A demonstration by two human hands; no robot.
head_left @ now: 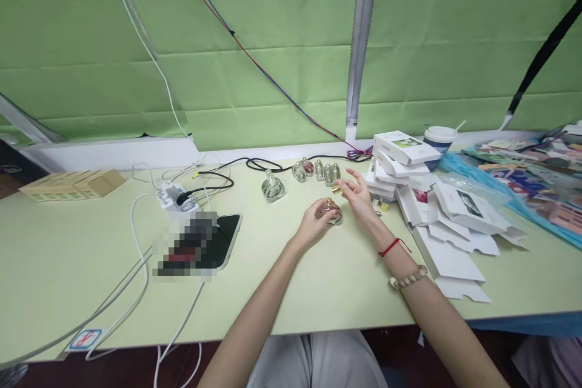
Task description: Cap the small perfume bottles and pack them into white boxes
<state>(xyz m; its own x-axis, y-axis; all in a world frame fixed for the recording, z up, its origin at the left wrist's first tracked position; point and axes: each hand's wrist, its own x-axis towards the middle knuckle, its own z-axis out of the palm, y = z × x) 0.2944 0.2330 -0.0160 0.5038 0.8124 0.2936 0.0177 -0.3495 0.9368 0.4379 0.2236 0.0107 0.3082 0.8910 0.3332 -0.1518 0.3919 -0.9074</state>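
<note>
On the counter [268,236], the left hand [313,222] grips a pink bottle [335,215] with its fingers [316,206]; the right hand [358,197] pinches a golden cap [336,190].

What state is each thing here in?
Pink bottle: in left hand, gold top up
Gold piece: in right hand
Lone clear bottle: standing
Paper cup: lid on
Black plug: plugged in
Tablet: visible screen dark
Top white box: closed
Nearest white carton: end flap open

The left hand [313,222] covers part of the pink-tinted bottle [333,216]; the gold piece [336,190] at the right hand [357,195] is too small to identify. Blocky pixels mask part of a dark-screened device [230,233], and the right edge crops a jumbled heap [522,170].
</note>
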